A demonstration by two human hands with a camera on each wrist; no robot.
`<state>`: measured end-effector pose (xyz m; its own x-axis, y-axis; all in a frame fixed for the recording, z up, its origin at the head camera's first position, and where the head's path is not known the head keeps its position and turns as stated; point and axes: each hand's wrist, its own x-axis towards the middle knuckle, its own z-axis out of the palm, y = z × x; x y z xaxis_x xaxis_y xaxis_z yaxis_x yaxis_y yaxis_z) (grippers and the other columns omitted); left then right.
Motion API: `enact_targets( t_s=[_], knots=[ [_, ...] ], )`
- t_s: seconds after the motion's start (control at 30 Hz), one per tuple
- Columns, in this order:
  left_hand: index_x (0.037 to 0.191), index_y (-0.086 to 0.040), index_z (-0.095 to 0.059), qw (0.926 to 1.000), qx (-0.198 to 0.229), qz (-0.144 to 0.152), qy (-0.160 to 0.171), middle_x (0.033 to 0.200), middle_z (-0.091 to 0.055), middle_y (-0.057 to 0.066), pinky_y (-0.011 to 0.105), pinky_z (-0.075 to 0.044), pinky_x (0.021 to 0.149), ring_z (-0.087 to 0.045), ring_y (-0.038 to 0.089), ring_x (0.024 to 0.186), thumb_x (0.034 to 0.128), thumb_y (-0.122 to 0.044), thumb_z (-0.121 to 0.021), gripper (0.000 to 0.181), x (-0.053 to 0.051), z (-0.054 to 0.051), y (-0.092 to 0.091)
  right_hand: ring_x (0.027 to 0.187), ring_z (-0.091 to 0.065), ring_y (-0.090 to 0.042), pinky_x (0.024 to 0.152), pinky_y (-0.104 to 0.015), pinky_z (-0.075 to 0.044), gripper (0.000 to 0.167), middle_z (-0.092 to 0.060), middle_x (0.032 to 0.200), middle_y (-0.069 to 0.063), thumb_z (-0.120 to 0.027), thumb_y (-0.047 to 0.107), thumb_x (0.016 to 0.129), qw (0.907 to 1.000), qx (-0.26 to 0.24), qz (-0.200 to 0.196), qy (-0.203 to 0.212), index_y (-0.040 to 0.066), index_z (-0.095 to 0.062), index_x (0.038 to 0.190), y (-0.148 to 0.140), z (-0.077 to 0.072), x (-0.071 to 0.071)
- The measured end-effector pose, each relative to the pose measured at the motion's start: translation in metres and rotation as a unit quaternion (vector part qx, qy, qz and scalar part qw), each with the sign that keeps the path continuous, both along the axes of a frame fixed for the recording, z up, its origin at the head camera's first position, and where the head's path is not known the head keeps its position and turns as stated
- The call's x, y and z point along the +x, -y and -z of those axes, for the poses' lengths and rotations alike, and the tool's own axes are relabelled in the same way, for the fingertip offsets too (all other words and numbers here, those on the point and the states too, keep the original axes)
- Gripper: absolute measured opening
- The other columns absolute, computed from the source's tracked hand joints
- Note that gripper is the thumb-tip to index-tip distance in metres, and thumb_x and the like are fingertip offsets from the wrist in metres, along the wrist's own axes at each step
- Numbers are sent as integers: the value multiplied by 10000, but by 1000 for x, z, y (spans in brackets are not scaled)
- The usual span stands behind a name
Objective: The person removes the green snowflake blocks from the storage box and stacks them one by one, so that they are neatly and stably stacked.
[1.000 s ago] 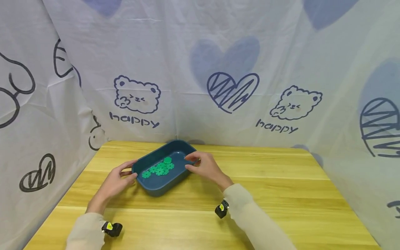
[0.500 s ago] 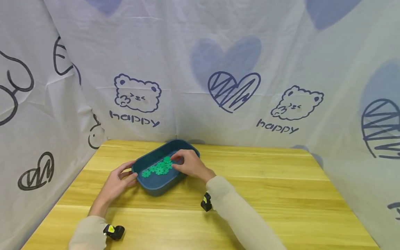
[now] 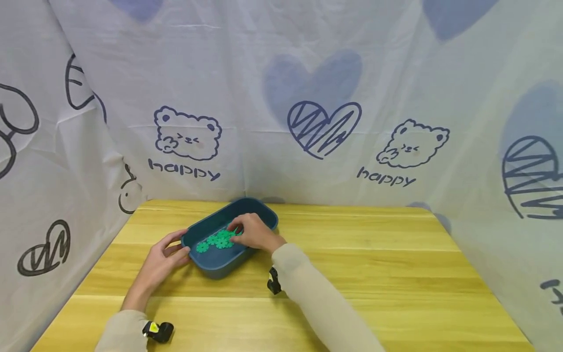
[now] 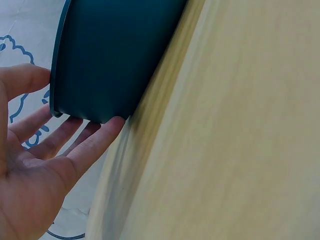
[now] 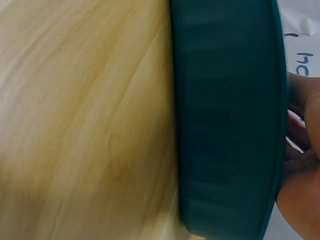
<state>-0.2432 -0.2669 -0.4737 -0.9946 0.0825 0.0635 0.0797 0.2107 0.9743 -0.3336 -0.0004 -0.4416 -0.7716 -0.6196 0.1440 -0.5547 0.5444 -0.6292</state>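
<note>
Resting on a wooden table (image 3: pixel 374 274), a dark blue tub (image 3: pixel 222 271) is touched at its left end by the left hand (image 3: pixel 159 256), whose fingers are parted and only slightly bent. Green flower-shaped pieces (image 3: pixel 222 240) are heaped inside. Over them the right hand (image 3: pixel 254 232) is lowered, fingers curled; whether anything is pinched cannot be told. Behind, a printed white cloth (image 3: pixel 261 168) is hung.

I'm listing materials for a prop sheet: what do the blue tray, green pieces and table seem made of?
Blue tray: probably molded plastic, fairly matte; its wall is smooth and unbroken.
Green pieces: likely plastic, being thin, toothed and evenly colored; finish too small to judge.
Table: wood or wood-look laminate with a soft sheen; grain streaks fit either.
</note>
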Motion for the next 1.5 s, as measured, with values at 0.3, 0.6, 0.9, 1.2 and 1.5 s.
enact_targets(
  t_s=[0.3, 0.6, 0.9, 1.2, 1.5],
  knots=[
    [1566, -4, -373, 9999, -35, 97, 35, 1578, -370, 235, 241, -620, 894, -589, -3, 1175, 1027, -124, -627, 608, -4, -3, 1, 1051, -719, -236, 1030, -298, -531, 252, -774, 1136, -77, -792, 97, 906, 9969, 750, -85, -209, 61, -780, 1156, 15, -2, -4],
    [1551, 30, -378, 9998, -48, 192, 50, 1576, -378, 280, 210, -619, 867, -607, -28, 1135, 1012, -54, -607, 591, -5, -5, 3, 1070, -717, -187, 870, -167, -576, 293, -757, 1203, -49, -791, 83, 907, 9940, 1080, -154, 55, 85, -769, 1199, 30, -1, -7],
    [1552, 36, -372, 9997, -62, 235, 39, 1578, -372, 281, 229, -624, 877, -608, -46, 1125, 1016, -55, -607, 592, -5, -6, 3, 1032, -653, -131, 902, -201, -563, 299, -738, 1201, -35, -805, 87, 894, 9895, 1429, 49, 189, 134, -782, 1189, 36, 0, -12],
    [1555, 26, -373, 9997, -76, 235, 80, 1591, -360, 273, 214, -620, 872, -597, -50, 1138, 1016, -52, -607, 593, -4, -5, 4, 958, -642, -96, 870, -188, -556, 290, -758, 1158, -2, -841, 81, 851, 9846, 1737, -177, -113, 145, -803, 1131, 45, 7, -15],
    [1560, 26, -363, 9996, -21, 258, 114, 1598, -344, 273, 206, -618, 873, -595, -56, 1141, 1017, -89, -627, 615, -3, -5, 3, 1012, -675, -112, 887, -195, -569, 298, -768, 1145, -10, -819, 55, 861, 9839, 1765, -248, -130, 130, -794, 1148, 47, 6, -15]
  ],
)
